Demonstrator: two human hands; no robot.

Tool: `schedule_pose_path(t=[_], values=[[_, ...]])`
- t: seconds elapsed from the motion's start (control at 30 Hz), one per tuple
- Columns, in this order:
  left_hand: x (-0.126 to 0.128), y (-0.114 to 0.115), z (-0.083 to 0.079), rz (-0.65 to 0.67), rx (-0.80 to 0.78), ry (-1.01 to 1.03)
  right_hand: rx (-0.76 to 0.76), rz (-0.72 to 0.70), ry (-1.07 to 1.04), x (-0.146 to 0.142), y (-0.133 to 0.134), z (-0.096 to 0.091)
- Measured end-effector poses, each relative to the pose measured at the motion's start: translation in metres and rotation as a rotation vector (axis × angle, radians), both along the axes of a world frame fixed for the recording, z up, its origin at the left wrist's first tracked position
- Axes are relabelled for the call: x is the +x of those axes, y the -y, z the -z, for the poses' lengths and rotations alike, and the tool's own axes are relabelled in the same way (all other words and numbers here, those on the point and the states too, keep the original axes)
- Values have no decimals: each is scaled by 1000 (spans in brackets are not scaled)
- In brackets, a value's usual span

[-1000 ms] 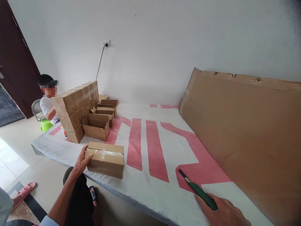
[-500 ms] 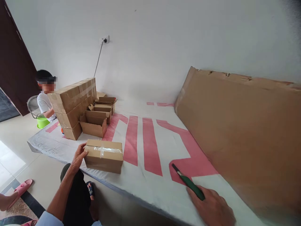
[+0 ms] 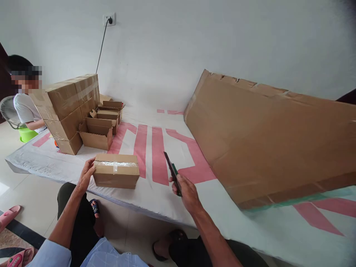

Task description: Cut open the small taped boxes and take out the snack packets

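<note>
A small taped cardboard box lies near the front edge of a white sheet with red stripes. My left hand grips the box's left end, fingers curled round it. My right hand is closed on a green utility knife, held above the sheet a little right of the box, blade end pointing up and away from me.
A stack of sealed cardboard boxes and several open boxes stand at the back left. A large flat cardboard sheet leans at the right. A person sits beyond the stack by a green tub.
My right hand lifted the knife off the sheet and brought it left, close to the box. The left hand stayed on the box. The view swung right.
</note>
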State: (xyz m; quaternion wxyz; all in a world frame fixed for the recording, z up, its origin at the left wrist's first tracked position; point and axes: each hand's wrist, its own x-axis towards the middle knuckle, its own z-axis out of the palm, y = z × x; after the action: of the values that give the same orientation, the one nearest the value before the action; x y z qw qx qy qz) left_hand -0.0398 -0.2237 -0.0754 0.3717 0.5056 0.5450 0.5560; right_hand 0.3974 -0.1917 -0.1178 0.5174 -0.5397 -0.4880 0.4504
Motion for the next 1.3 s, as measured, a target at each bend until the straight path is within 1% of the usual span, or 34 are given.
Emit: schedule_pose_path(t=[0.07,0.17,0.23,0.33,0.5,0.67,0.87,0.97,1.13,1.3], values=[[-1,1,-2,47,-50,35,15,-45,-102,-26,1,-8],[-1,3,-5,113,-81,68,13,-113,-186,-58,3,-15],[2,4,-6,172,-77,89,10,-146,-207,-71,4,-18],[6,3,-7,245,-62,104,18,-157,-171,-80,6,-20],[7,0,-2,244,-33,106,37,-174,-120,-77,7,-20],[5,-5,3,253,36,149,39,-179,-100,-72,5,-19],[9,-6,-5,237,-31,170,40,-195,-108,-71,6,-22],[12,-8,-6,247,-49,209,24,-212,-106,-68,7,-25],[15,-14,-5,280,8,247,10,-248,-60,-60,5,-31],[13,-15,-9,323,27,226,20,-275,65,-58,2,-44]])
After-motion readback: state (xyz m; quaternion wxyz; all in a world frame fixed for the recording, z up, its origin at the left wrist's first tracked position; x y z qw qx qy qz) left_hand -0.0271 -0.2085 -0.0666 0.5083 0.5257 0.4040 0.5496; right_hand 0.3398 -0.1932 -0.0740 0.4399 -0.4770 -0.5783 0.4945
